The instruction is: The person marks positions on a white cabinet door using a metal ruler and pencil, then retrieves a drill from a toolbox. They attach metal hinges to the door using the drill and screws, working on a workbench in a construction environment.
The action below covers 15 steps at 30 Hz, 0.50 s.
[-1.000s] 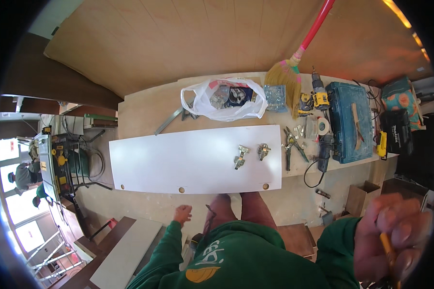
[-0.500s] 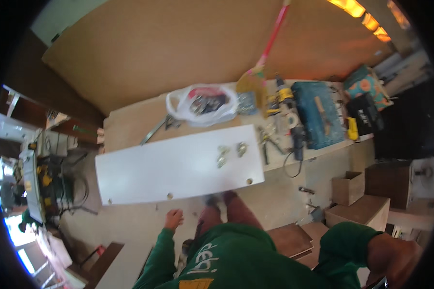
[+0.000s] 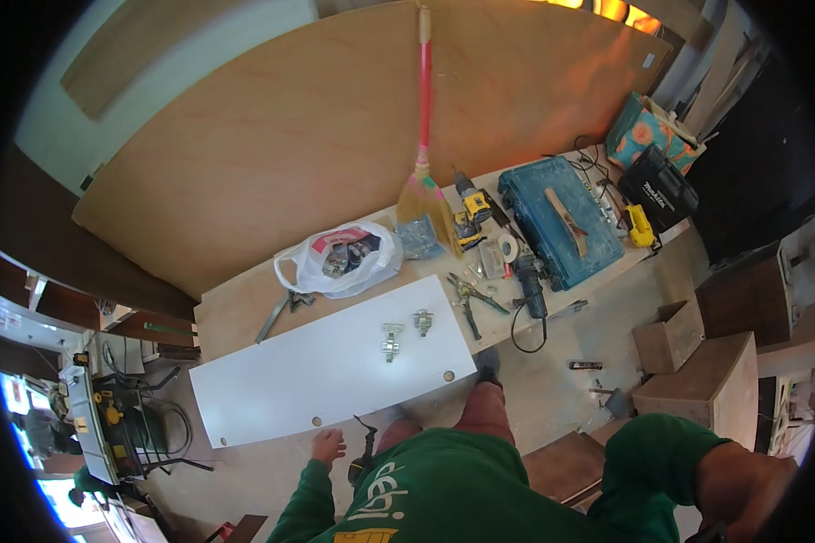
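Observation:
A long white panel [image 3: 290,380] lies across the near part of the workbench, with round holes along its near edge. Metal cabinet hinges [image 3: 391,342] and another small group of hinges [image 3: 423,321] rest on its right half. My left hand [image 3: 328,445] hangs just off the panel's near edge, next to a hole; its fingers are curled in and nothing shows in them. Raised at the lower right rim is my right arm, bent at the elbow. My right hand [image 3: 762,498] is dark there and partly cut off, so its fingers are hidden.
Behind the panel sit a white plastic bag [image 3: 358,281] of metal parts, a broom [image 3: 426,185], a yellow-black drill [image 3: 471,197], pliers [image 3: 474,294], a corded power tool [image 3: 531,288] and a blue tool case [image 3: 575,242]. Wooden boxes [image 3: 697,389] stand on the floor at right.
The view has swung, so the bench and panel appear lower and tilted up to the right. My left hand is now closer to the panel's edge. The hinges still lie on the panel.

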Available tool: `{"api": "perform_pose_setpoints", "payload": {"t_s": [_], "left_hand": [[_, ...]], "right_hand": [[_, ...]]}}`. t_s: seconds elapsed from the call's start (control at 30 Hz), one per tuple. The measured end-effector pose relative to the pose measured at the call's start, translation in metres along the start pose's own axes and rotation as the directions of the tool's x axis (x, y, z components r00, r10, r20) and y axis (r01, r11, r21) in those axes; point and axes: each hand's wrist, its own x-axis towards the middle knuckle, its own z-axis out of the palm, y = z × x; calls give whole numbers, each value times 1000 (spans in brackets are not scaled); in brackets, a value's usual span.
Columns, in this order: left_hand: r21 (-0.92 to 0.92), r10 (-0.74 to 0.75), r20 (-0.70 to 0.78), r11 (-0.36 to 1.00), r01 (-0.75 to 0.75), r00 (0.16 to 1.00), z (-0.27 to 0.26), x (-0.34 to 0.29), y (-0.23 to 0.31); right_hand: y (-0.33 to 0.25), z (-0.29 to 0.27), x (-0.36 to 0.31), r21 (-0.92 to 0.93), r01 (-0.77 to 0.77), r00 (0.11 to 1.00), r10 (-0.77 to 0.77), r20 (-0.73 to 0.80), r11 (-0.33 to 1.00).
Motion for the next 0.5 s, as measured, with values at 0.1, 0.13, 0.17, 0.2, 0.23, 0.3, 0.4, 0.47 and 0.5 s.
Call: {"api": "perform_pose_setpoints", "payload": {"t_s": [0.1, 0.13, 0.17, 0.2, 0.23, 0.3, 0.4, 0.47, 0.5], "left_hand": [[13, -34, 18, 999, 34, 999, 45, 13, 16], [18, -54, -8, 998, 54, 999, 68, 14, 28], [5, -72, -50, 997, 72, 996, 84, 17, 33], [-2, -96, -88, 995, 96, 992, 102, 16, 42], [-38, -67, -58, 997, 65, 996, 121, 15, 50], [-14, -9, -34, 1000, 8, 999, 166, 6, 72], [3, 52, -4, 999, -52, 999, 237, -22, 114], [-23, 51, -21, 998, -52, 998, 258, -48, 124], [-19, 64, -12, 998, -64, 998, 266, -63, 131]], "right_hand": [[-35, -91, -84, 143, -213, 951, 172, 256, 967], [-13, -98, -98, -217, -180, 984, 172, -55, 959], [10, -102, -106, -573, -358, 913, 147, -380, 737], [30, -105, -113, -636, -605, 762, 117, -637, 478], [69, -125, -148, -399, -713, 597, 202, -776, 577], [152, -175, -219, 158, -651, 161, 339, -927, 742], [239, -181, -384, 411, -816, -60, 648, -759, 407], [271, -138, -472, 192, -957, 54, 783, -619, 217], [275, -118, -493, -77, -984, 176, 823, -540, 160]]}}
